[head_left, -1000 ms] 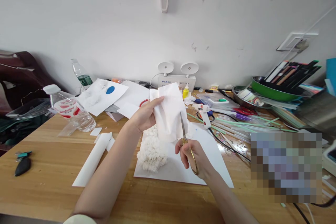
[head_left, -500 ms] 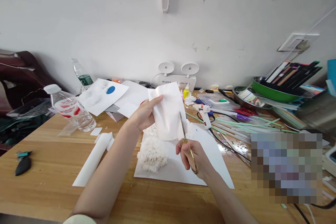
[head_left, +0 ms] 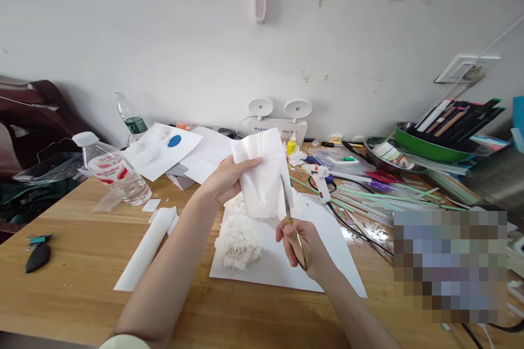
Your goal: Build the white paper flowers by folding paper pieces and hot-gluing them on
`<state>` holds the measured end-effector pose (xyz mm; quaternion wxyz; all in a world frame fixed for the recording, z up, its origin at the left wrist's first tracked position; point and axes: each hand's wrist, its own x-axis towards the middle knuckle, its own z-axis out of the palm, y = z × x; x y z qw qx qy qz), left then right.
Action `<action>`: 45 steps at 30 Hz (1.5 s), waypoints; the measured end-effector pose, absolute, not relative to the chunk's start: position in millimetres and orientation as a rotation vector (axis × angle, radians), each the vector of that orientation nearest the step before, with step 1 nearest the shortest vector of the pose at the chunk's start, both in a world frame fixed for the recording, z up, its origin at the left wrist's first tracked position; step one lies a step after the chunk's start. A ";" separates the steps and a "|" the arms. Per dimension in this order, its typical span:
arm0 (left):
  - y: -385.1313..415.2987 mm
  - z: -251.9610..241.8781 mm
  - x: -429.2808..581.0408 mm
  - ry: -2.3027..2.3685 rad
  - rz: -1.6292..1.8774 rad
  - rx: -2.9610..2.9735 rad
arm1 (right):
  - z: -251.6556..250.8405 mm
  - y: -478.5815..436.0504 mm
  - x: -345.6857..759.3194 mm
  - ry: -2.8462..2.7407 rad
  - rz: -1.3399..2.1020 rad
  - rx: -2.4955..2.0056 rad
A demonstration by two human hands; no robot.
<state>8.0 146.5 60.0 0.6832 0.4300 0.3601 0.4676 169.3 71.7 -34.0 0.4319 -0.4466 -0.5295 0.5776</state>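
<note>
My left hand (head_left: pixel 229 177) holds a piece of thin white paper (head_left: pixel 264 185) upright, with the thumb on its front face. My right hand (head_left: pixel 301 245) is closed around the gold handles of a pair of scissors (head_left: pixel 287 210). Their blades point up along the right edge of the held paper. Below the hands, a fluffy white ruffled mass (head_left: pixel 238 242) rests on a large white sheet (head_left: pixel 327 234) on the wooden table (head_left: pixel 196 305).
At the left are a rolled white paper (head_left: pixel 143 253), a water bottle (head_left: pixel 117 174) and a black object (head_left: pixel 38 257). A glue gun (head_left: pixel 320 180), thin strips, and a green bowl of markers (head_left: pixel 429 144) are at the right.
The view has shifted slightly. My left thumb reaches a little further right over the paper, and the paper's creases look different. My right hand remains around the scissors.
</note>
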 end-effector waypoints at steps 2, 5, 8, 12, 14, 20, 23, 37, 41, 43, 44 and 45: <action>146.6 60.6 7.8 0.804 1.045 0.977 | -35.8 72.4 169.2 -1.309 1.451 -1.142; 146.4 62.3 7.7 0.785 1.037 0.987 | -37.7 72.6 169.3 -1.319 1.466 -1.167; 146.1 62.9 7.4 0.794 1.032 0.983 | -38.0 71.4 170.5 -1.372 1.459 -1.118; 145.2 62.1 7.8 0.798 1.039 0.975 | -37.2 69.4 174.0 -1.457 1.416 -1.057; 144.3 62.0 8.7 0.798 1.032 0.971 | -37.1 69.2 175.6 -1.484 1.390 -1.045; 140.0 64.6 14.2 0.816 0.956 0.961 | -35.3 69.2 176.9 -1.531 1.296 -1.019; 138.2 66.1 16.6 0.815 0.919 0.962 | -31.0 69.4 177.4 -1.566 1.254 -1.045; 135.3 63.4 20.5 0.805 0.860 1.033 | -22.4 71.4 177.3 -1.586 1.263 -1.124; 134.8 63.2 20.7 0.787 0.842 1.043 | -19.6 71.7 176.8 -1.552 1.278 -1.142; 135.3 62.4 20.1 0.775 0.832 1.045 | -19.6 71.6 176.5 -1.543 1.283 -1.143; 135.6 61.9 19.8 0.776 0.826 1.046 | -19.8 71.5 176.4 -1.536 1.287 -1.143; 135.9 61.5 19.5 0.779 0.819 1.048 | -20.2 71.5 176.2 -1.530 1.291 -1.144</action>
